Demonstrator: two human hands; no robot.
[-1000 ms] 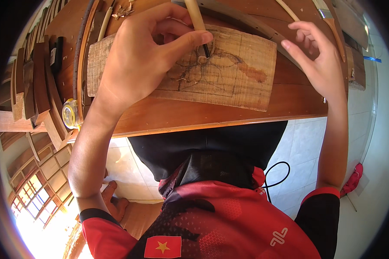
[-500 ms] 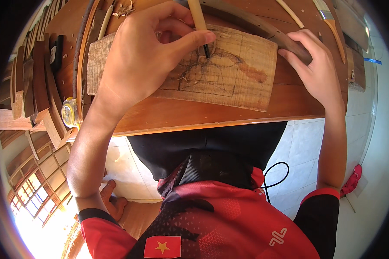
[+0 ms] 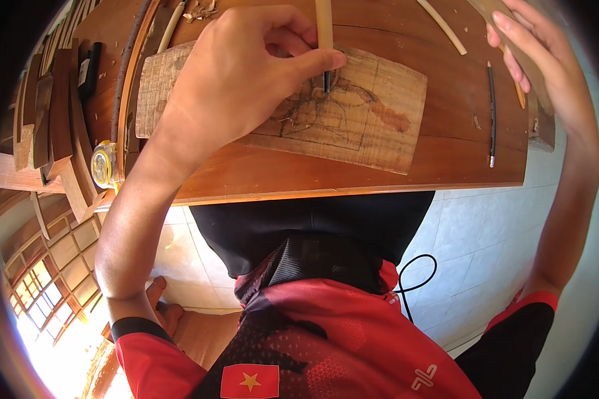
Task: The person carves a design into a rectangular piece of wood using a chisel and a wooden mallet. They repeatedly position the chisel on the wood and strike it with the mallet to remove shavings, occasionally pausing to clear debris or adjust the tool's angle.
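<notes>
Upright in the grasp of my left hand (image 3: 246, 80) is a pale wooden-handled tool (image 3: 324, 26). Its dark shaft reaches down to a rough wooden board (image 3: 386, 139), which bears dark drawn lines and a reddish patch. At the upper right, my right hand (image 3: 542, 66) has its fingers closed round a long grey-brown wooden piece (image 3: 486, 6), partly out of view. A black pencil (image 3: 491, 116) lies beside the board, and a brush's light wooden handle (image 3: 521, 100) shows below my right hand.
The brown tabletop (image 3: 273, 186) has a yellow tape measure (image 3: 104, 163) near its left edge, stacked wooden strips (image 3: 60, 120), a black object (image 3: 88, 73), wood shavings (image 3: 199, 9) and pale tool handles (image 3: 439, 23). My bare foot (image 3: 166, 302) and a black cable (image 3: 416, 269) show below.
My right hand has moved up and right, taking the long wooden piece from behind the board; the pencil now shows. My left hand and its tool have shifted slightly right.
</notes>
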